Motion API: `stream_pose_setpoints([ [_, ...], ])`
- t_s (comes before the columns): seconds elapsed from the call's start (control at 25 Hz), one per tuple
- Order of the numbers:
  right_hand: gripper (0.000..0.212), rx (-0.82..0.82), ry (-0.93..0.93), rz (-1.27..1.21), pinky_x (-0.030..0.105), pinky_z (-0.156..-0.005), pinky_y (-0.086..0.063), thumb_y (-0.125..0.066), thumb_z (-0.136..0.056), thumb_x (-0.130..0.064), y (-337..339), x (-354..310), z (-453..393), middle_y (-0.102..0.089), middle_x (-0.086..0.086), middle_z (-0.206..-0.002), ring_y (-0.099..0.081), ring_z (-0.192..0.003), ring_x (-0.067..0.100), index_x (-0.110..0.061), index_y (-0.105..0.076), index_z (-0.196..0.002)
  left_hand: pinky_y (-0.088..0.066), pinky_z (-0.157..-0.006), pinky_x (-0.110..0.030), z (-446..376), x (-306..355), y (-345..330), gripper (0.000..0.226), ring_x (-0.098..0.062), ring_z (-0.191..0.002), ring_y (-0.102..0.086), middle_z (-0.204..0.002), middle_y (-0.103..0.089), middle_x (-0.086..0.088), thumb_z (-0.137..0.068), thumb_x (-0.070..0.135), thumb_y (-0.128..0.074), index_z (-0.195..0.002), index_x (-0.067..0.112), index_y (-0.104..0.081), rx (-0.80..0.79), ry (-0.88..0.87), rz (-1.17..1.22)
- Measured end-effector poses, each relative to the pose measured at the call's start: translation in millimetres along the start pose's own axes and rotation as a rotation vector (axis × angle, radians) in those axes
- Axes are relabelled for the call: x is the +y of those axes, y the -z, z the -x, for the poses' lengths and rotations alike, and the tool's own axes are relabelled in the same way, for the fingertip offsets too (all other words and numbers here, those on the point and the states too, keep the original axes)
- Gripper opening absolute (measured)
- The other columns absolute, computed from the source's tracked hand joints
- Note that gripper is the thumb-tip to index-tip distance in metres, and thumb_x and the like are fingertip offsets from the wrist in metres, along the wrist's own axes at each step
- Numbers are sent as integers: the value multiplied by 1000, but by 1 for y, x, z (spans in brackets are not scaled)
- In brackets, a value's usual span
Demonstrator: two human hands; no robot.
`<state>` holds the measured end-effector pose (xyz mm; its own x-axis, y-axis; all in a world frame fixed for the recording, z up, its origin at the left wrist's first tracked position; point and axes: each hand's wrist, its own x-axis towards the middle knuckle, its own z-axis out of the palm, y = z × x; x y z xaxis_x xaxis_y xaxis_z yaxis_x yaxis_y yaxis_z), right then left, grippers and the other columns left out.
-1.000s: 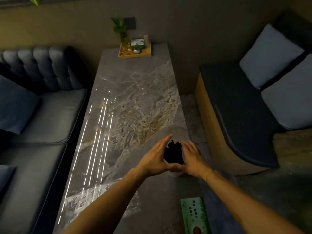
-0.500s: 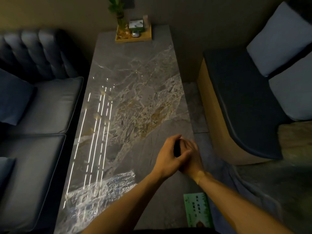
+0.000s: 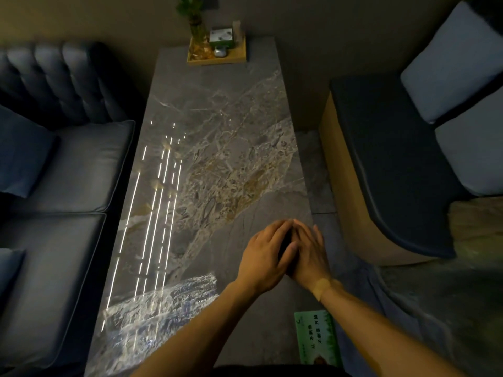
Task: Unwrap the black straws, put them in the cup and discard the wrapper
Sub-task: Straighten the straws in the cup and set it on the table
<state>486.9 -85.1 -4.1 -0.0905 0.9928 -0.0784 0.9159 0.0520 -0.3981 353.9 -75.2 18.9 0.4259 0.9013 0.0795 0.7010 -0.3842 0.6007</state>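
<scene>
My left hand (image 3: 262, 254) and my right hand (image 3: 310, 254) are pressed together near the right edge of the marble table (image 3: 217, 148). They wrap around the bundle of black straws (image 3: 285, 244), which shows only as a dark sliver between the palms. The fingertips of both hands meet at the top of the bundle. The cup is hidden under my hands. No wrapper can be seen.
A green printed packet (image 3: 317, 338) lies at the table's near right corner. At the far end stands a wooden tray (image 3: 234, 59) with a plant and small items. A dark sofa (image 3: 62, 170) runs along the left, a cushioned bench (image 3: 392, 159) along the right.
My hands have closed in from either side of the straw bundle until they meet around it. The straws and the white cup below them, visible a second ago, are now almost fully covered.
</scene>
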Motion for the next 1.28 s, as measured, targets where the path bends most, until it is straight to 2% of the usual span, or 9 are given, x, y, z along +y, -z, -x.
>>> stream_pose_setpoints([
  [0.16, 64, -22, -20, 6, 49, -118, -18, -59, -76, -43, 2, -1, 0, -52, 4, -137, -39, -137, 23, -19, -48, -134, -37, -110, -34, -3, 1, 6, 59, -11, -136, -38, -152, -37, 6, -95, 61, -35, -148, 38, -23, -77, -20, 11],
  [0.32, 66, 33, -47, -72, 51, -111, -29, -49, -68, -63, 6, -5, -2, -58, -1, -128, -44, -133, 23, -24, -54, -121, -34, -108, -20, 7, -5, 19, 61, 6, -133, -36, -151, -35, 20, -91, 54, -48, -146, 47, -23, 13, 217, 463],
  [0.56, 78, -10, -13, -51, 49, -105, -32, -62, -64, -72, 5, -4, -7, -56, -2, -130, -42, -133, 24, -26, -52, -126, -41, -112, -40, 31, -17, 24, 63, -8, -131, -46, -147, -44, 7, -89, 28, -46, -149, 31, -29, -68, 452, 692],
  [0.68, 75, -95, 34, -41, 49, -112, -26, -58, -73, -62, 6, -3, -13, -50, 3, -140, -31, -141, 26, -20, -47, -133, -41, -102, -22, 29, -8, 21, 74, 6, -122, -48, -148, -37, 13, -90, 38, -55, -152, 38, -13, -227, 462, 689],
  [0.8, 64, -75, 48, -38, 50, -114, -24, -57, -77, -47, 5, -2, -12, -50, 7, -140, -30, -142, 26, -17, -45, -132, -40, -95, -23, 24, 0, 16, 79, -5, -118, -49, -153, -41, 0, -93, 41, -56, -153, 36, -6, -235, 510, 604],
  [0.96, 68, -109, 35, 1, 50, -117, -22, -66, -73, -40, 5, -6, -9, -49, 8, -139, -29, -142, 26, -17, -41, -132, -34, -99, -21, 24, -1, 15, 87, -16, -138, -39, -158, -33, -2, -89, 36, -59, -154, 31, -1, -275, 473, 557],
  [1.08, 62, -32, 20, -5, 50, -115, -23, -67, -70, -40, 5, -7, -7, -55, 7, -128, -39, -135, 27, -17, -47, -124, -33, -101, -17, 25, 3, 17, 83, -1, -133, -40, -153, -39, 6, -86, 33, -62, -153, 36, -13, -266, 431, 595],
  [1.2, 59, -46, 19, 44, 51, -112, -27, -65, -68, -39, 5, -9, -6, -55, 3, -123, -41, -131, 26, -20, -46, -121, -37, -88, 0, 22, 4, 16, 66, 25, -110, -46, -124, -50, 37, -82, 23, -64, -122, 67, -34, -225, 371, 606],
  [1.28, 57, -51, 15, 63, 51, -109, -31, -58, -66, -43, 7, -8, -8, -54, 1, -122, -40, -131, 26, -23, -47, -118, -36, -82, 5, 20, 2, 16, 60, 28, -105, -47, -110, -51, 49, -82, 21, -65, -112, 66, -41, -224, 356, 641],
])
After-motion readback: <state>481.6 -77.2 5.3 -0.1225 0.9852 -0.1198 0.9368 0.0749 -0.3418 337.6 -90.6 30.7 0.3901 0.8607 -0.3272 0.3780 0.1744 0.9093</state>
